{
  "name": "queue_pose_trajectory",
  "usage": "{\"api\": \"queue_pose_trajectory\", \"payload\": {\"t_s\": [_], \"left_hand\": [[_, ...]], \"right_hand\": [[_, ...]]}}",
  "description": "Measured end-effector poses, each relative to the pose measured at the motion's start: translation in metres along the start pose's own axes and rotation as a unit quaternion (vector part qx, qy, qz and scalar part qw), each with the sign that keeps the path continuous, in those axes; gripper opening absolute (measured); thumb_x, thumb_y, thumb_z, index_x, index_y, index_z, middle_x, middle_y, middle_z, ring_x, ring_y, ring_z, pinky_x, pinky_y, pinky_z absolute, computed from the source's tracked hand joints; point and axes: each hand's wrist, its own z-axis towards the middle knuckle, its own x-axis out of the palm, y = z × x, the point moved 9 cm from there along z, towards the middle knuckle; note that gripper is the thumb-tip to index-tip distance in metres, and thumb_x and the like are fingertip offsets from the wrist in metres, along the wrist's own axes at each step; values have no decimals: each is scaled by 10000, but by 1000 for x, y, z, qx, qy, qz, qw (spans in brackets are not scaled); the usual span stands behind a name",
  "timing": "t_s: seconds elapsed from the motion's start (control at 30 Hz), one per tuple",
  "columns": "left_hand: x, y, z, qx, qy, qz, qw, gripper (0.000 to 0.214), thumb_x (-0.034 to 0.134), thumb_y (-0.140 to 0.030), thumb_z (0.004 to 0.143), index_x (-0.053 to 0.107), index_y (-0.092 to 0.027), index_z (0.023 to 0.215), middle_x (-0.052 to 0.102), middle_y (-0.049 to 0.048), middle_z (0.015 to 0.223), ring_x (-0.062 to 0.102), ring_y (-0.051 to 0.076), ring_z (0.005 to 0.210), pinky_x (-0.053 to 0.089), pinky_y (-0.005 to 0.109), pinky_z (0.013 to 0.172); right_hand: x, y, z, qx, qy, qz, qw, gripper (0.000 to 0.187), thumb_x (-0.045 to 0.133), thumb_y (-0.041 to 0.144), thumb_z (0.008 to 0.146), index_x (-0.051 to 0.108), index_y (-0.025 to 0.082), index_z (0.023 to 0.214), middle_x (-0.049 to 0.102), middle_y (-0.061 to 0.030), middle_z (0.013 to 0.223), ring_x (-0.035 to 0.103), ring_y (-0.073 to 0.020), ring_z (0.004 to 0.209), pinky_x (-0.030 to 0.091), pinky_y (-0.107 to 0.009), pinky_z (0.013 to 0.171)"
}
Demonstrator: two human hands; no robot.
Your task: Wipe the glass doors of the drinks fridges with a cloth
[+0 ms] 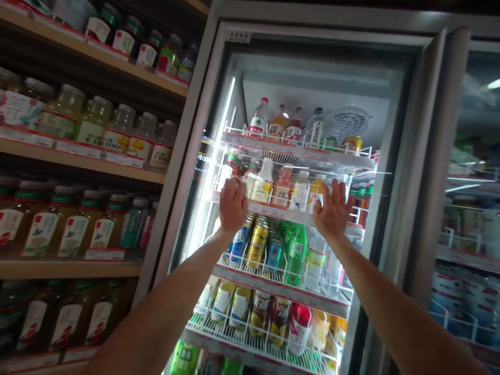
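Observation:
Both my arms reach up toward a lit drinks fridge [230,54]. My left hand [233,204] is raised at the left of its second shelf, fingers pointing up and holding nothing. My right hand [334,208] is at the right of that shelf, with its fingers spread and nothing in them. Between the hands stand a white-capped yellow juice bottle [262,182], a pink juice bottle [282,187] and a pale bottle with a white label [300,192]. I cannot tell whether either hand touches the shelf.
Below are yellow cans [258,245], green bottles [296,252] and a red-topped bottle [299,328]. Several bottles, one a red-capped water bottle [259,119], stand on the top shelf. Wooden shelves [78,271] of bottles line the left. A grey upright panel [441,156] borders the right.

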Motion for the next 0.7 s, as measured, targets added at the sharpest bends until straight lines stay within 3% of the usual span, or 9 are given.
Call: {"api": "queue_pose_trajectory", "payload": {"t_s": [0.07,0.13,0.2,0.3,0.37,0.47,0.57,0.63,0.7], "left_hand": [[13,-52,-17,148,80,-37,985,444,396,-220,895,430,-201,1338,376,80,1454,175,229,1408,291,445,1112],[17,-79,-33,252,138,-57,956,432,416,-224,892,447,-219,1323,401,55,1442,188,218,1404,292,425,1115],[12,-66,-31,239,140,-46,960,407,419,-217,895,471,-210,1299,420,61,1428,218,218,1396,295,424,1112],[-6,-11,-10,65,53,-7,996,416,396,-203,902,457,-168,1311,378,106,1449,216,242,1396,283,461,1113],[-10,-2,-7,1,11,0,1000,435,387,-202,902,434,-154,1332,332,121,1472,186,258,1404,275,479,1113],[7,-65,-26,129,58,-35,989,449,413,-198,886,435,-171,1333,359,102,1461,172,246,1408,288,447,1111],[20,-131,-65,297,141,-67,942,436,446,-227,874,465,-196,1308,405,60,1439,188,227,1404,273,407,1122],[16,-129,-78,308,159,-61,936,412,446,-231,877,485,-206,1286,422,44,1428,194,223,1403,253,406,1130],[5,-89,-74,250,146,-33,957,398,439,-215,883,494,-209,1277,435,52,1418,200,226,1401,244,420,1130]], "right_hand": [[0,-4,-1,-24,22,-5,999,546,320,390,913,362,145,1399,296,-156,1492,219,-319,1391,211,-546,1074],[-1,-8,-7,-71,43,-7,997,565,347,433,908,337,180,1413,268,-133,1509,202,-305,1400,196,-545,1087],[-4,-15,-18,-105,47,-9,993,542,361,441,909,347,226,1407,282,-98,1510,210,-279,1401,165,-537,1106],[-12,-30,-36,-75,10,-18,997,500,330,399,925,373,229,1394,316,-95,1494,211,-259,1404,161,-523,1116],[-15,-35,-46,-44,-13,-19,999,500,318,383,929,368,215,1398,321,-104,1490,197,-256,1410,178,-513,1115],[-14,-33,-53,-41,-17,-14,999,517,347,390,920,351,219,1408,322,-106,1490,195,-255,1411,175,-512,1118],[-14,-32,-53,-64,-10,-4,998,543,377,396,909,329,216,1419,313,-111,1494,195,-257,1412,170,-507,1121],[-16,-33,-54,-76,-9,3,997,548,384,391,905,321,220,1422,304,-108,1499,195,-257,1412,173,-505,1120],[-17,-35,-55,-79,-10,8,997,546,390,383,903,322,227,1421,296,-101,1504,198,-255,1411,177,-501,1120]]}}
